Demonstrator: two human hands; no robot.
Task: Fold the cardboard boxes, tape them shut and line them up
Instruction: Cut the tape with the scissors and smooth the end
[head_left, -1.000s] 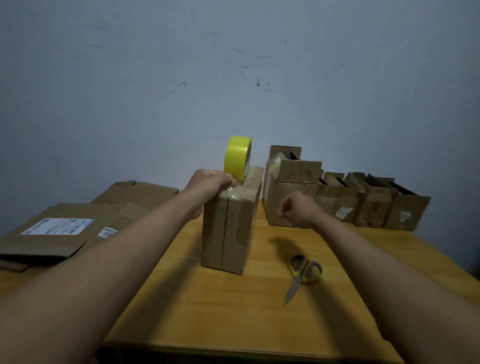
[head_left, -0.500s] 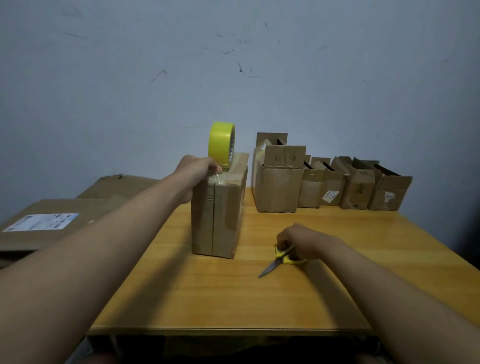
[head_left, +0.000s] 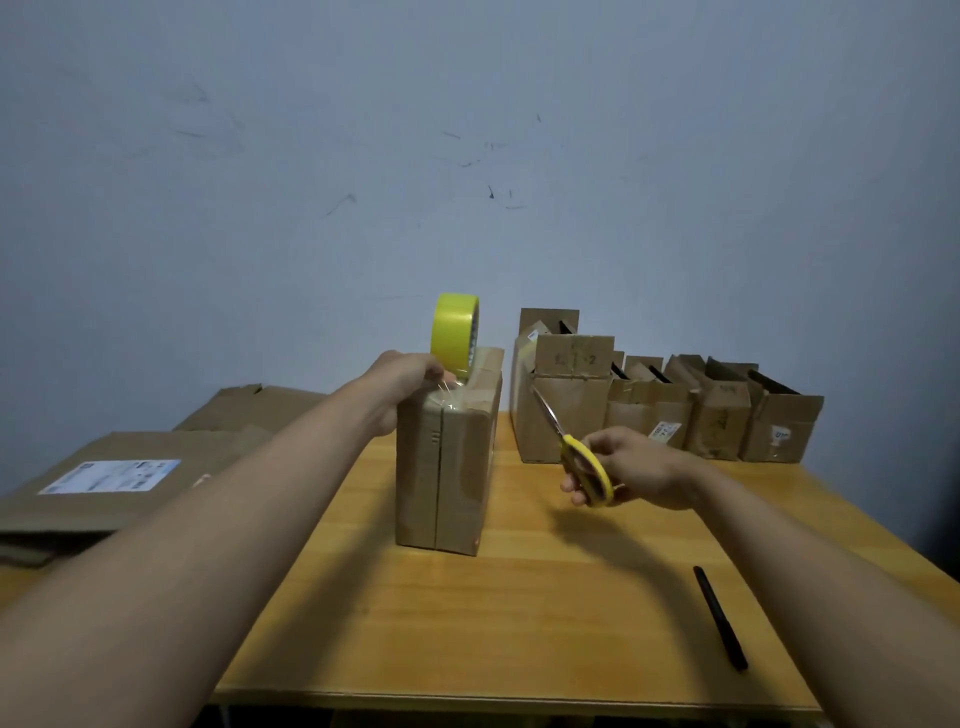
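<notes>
A closed cardboard box (head_left: 447, 467) stands upright in the middle of the wooden table (head_left: 519, 623). A yellow tape roll (head_left: 454, 332) stands on edge on its top, with clear tape running down over the box's near top edge. My left hand (head_left: 405, 384) presses on that top corner beside the roll. My right hand (head_left: 628, 467) holds yellow-handled scissors (head_left: 576, 452) in the air to the right of the box, blades pointing up and left toward it.
A row of several folded boxes (head_left: 665, 410) lines the back right against the wall. Flat unfolded cardboard (head_left: 119, 478) lies stacked at the left. A black pen (head_left: 719, 618) lies on the table at the front right.
My right hand reached down to the scissors on the table, gripped them and lifted them up toward the box. The left hand stayed on the box and tape.
</notes>
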